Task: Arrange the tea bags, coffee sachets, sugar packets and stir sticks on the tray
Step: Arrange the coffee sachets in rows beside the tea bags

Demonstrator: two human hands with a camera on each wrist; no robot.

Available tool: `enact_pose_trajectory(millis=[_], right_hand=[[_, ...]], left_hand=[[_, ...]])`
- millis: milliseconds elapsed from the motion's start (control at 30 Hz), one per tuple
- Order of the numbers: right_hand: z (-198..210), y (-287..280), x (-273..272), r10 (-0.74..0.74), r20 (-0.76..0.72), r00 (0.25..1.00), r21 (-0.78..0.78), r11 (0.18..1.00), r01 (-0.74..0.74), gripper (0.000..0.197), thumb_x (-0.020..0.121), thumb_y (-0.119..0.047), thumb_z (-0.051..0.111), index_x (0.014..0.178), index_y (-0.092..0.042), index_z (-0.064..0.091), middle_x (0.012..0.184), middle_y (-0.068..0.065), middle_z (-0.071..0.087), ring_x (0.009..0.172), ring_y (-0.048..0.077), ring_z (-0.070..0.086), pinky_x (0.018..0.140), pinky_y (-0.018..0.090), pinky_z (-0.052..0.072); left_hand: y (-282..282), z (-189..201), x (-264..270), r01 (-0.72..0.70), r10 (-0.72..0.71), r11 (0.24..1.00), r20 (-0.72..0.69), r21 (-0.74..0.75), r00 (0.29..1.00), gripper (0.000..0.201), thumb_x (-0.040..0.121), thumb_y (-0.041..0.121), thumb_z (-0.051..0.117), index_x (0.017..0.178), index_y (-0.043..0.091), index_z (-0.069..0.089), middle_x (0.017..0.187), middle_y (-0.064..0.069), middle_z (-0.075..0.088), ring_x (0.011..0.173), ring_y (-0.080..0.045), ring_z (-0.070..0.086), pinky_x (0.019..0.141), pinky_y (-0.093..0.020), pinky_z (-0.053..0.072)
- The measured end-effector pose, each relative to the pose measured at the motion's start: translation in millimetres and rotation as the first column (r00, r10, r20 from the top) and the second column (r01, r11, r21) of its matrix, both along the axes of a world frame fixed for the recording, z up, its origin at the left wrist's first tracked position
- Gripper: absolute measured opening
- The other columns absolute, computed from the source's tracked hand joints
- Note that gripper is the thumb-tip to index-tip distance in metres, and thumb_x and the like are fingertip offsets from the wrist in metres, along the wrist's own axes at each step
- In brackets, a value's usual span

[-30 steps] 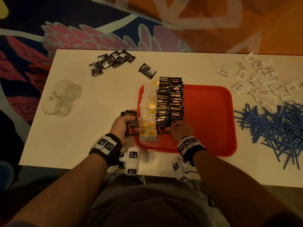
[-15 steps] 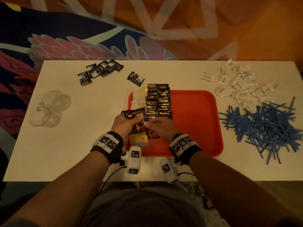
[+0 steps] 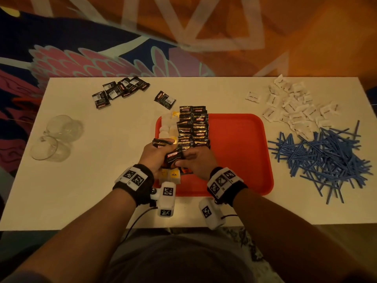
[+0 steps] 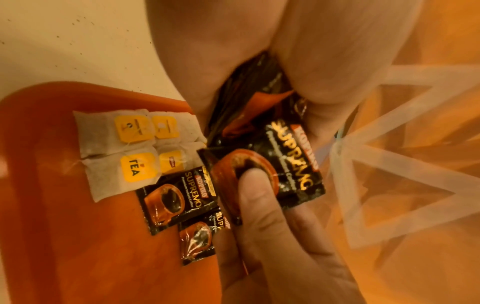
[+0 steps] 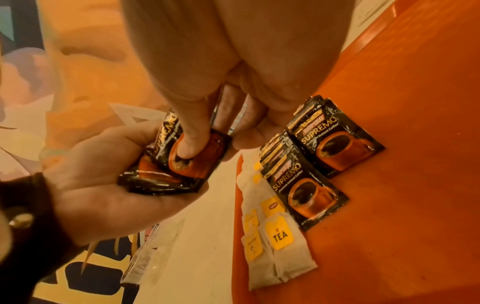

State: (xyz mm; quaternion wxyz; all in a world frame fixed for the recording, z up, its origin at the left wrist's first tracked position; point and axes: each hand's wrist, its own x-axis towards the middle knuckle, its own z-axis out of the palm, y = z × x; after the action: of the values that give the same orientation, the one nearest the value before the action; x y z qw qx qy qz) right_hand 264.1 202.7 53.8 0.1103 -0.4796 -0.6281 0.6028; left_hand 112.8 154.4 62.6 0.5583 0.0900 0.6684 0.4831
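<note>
While the left hand [image 3: 156, 158] cups a small stack of coffee sachets [image 5: 166, 179] over the near-left corner of the red tray [image 3: 240, 160], the right hand [image 3: 199, 162] pinches the top sachet [image 3: 173, 157] by thumb and fingers.

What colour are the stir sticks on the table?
Blue; the stir sticks show best in the head view.

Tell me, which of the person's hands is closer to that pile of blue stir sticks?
The right hand. It is over the red tray, with the stir sticks further to its right; the left hand is beyond it, at the tray's left edge.
</note>
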Motion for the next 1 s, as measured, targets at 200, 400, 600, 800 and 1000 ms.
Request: enact_pose_trajectory(millis=[200, 400, 600, 800, 1000], right_hand=[[-7.5, 1.0, 9.8, -0.007, 0.024, 1.0, 0.01, 1.0, 0.007, 0.008, 0.078, -0.014, 0.08, 0.081, -0.02, 0.075, 0.082, -0.003, 0.074, 0.077, 0.01, 0.069, 0.076, 0.028, 0.057], [-27.9, 8.8, 31.8, 0.0, 0.196, 0.981, 0.034, 0.999, -0.007, 0.012, 0.082, -0.026, 0.077, 0.09, -0.018, 0.073, 0.081, -0.013, 0.064, 0.071, -0.003, 0.055, 0.055, 0.005, 0.035], [-52.5, 20.1, 62.4, -0.057, 0.392, 0.918, 0.02, 0.998, 0.054, 0.02, 0.089, -0.029, 0.07, 0.107, -0.02, 0.071, 0.101, -0.006, 0.068, 0.088, 0.009, 0.059, 0.058, 0.014, 0.036], [-65.4, 24.8, 62.8, -0.124, 0.439, 0.89, -0.009, 0.99, 0.142, 0.028, 0.079, -0.024, 0.08, 0.098, -0.017, 0.06, 0.087, -0.007, 0.064, 0.085, 0.01, 0.06, 0.06, 0.017, 0.041], [-71.7, 24.9, 54.4, -0.154, 0.442, 0.884, 0.018, 0.987, 0.163, 0.029, 0.077, -0.022, 0.082, 0.094, -0.017, 0.059, 0.084, -0.005, 0.063, 0.074, 0.005, 0.057, 0.055, 0.015, 0.038]], left_hand=[[-1.1, -0.4, 5.3, 0.112, -0.11, 0.989, -0.023, 0.097, 0.994, 0.031, 0.072, 0.021, 0.082, 0.102, 0.02, 0.072, 0.11, -0.016, 0.073, 0.107, -0.037, 0.068, 0.093, -0.057, 0.054], [7.5, -9.8, 17.3, 0.215, -0.163, 0.97, -0.345, 0.117, 0.924, 0.017, 0.091, 0.025, 0.07, 0.103, 0.038, 0.071, 0.119, -0.003, 0.069, 0.11, -0.02, 0.066, 0.097, -0.046, 0.055], [-7.3, -20.3, 20.9, 0.568, -0.602, 0.751, -0.703, -0.337, 0.378, 0.04, 0.098, 0.014, 0.057, 0.134, 0.031, 0.059, 0.131, -0.005, 0.048, 0.114, -0.02, 0.053, 0.095, -0.026, 0.042], [-17.4, -26.3, 28.1, 0.588, -0.786, 0.489, -0.617, -0.644, -0.023, 0.052, 0.094, 0.024, 0.057, 0.143, 0.037, 0.048, 0.145, -0.004, 0.037, 0.109, -0.028, 0.06, 0.086, -0.037, 0.053], [-16.9, -36.5, 30.7, 0.551, -0.8, 0.389, -0.567, -0.738, -0.194, 0.054, 0.094, 0.034, 0.055, 0.146, 0.039, 0.042, 0.148, -0.006, 0.035, 0.112, -0.029, 0.058, 0.092, -0.04, 0.045]])
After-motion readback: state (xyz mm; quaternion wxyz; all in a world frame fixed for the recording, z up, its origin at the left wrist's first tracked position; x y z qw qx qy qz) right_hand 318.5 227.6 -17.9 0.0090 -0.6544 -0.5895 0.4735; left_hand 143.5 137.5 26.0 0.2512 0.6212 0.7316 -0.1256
